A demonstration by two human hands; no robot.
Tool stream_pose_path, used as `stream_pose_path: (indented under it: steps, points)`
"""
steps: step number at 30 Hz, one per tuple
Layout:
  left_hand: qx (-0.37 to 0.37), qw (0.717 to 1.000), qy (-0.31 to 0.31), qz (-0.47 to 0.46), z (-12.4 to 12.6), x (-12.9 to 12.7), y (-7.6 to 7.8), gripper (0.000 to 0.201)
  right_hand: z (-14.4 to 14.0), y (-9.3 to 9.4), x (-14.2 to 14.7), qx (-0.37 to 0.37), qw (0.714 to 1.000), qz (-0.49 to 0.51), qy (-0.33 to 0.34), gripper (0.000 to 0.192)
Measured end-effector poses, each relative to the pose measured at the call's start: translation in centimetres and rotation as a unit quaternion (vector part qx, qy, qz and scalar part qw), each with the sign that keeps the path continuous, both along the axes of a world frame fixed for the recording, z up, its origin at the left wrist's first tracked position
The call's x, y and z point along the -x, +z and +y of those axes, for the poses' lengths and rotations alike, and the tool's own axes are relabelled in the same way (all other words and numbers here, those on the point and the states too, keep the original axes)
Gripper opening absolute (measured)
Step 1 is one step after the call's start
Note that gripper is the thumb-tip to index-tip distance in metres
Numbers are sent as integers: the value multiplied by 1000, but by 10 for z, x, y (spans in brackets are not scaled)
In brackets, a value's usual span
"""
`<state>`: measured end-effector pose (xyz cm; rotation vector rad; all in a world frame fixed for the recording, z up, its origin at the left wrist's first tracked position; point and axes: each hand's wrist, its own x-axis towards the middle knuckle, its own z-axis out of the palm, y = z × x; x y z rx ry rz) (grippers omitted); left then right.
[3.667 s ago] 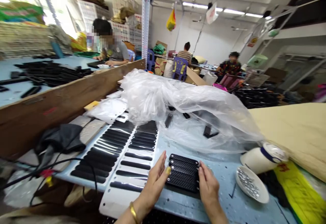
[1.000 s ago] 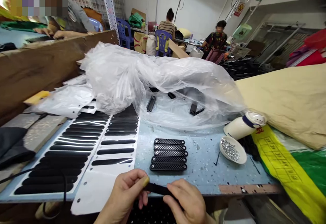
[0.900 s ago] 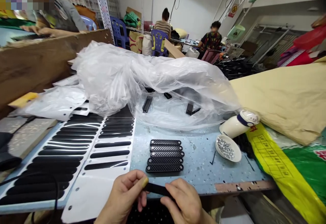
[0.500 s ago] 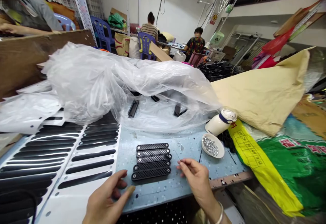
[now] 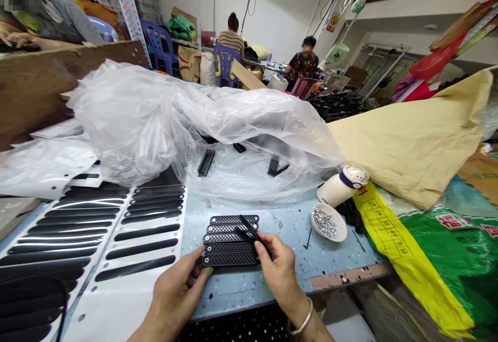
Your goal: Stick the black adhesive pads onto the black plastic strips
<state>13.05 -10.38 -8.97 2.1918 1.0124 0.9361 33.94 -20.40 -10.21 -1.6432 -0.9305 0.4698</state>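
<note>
Several black textured strips point(image 5: 229, 247) lie side by side in a stack on the blue table, with small round silvery studs at their ends. My left hand point(image 5: 177, 287) has thumb and forefinger closed about the left end of the nearest strips. Over the right end of the stack, my right hand point(image 5: 278, 264) pinches a slim black pointed piece point(image 5: 249, 228) between thumb and fingers. It slants up and left across the strips; its exact kind cannot be made out. To the right stands a white bowl point(image 5: 340, 228) holding many small silvery metal parts.
A white bottle point(image 5: 334, 189) lies tilted behind the bowl. Crumpled clear plastic point(image 5: 241, 113) covers the back, with black pieces point(image 5: 206, 163) on it. Sheets of long black strips point(image 5: 143, 246) lie left. A green and yellow bag point(image 5: 436, 259) is right; co-workers sit beyond.
My left hand has moved right and closed on the strips' left end. My right hand has moved left over the stack and now holds the slim black piece. The view has shifted slightly.
</note>
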Motion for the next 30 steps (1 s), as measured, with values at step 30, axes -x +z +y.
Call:
stream_pose_path:
  steps: [30]
  points:
    - [125, 990, -59, 7, -8, 26, 19, 28, -27, 48, -1, -23, 914, -330, 235, 27]
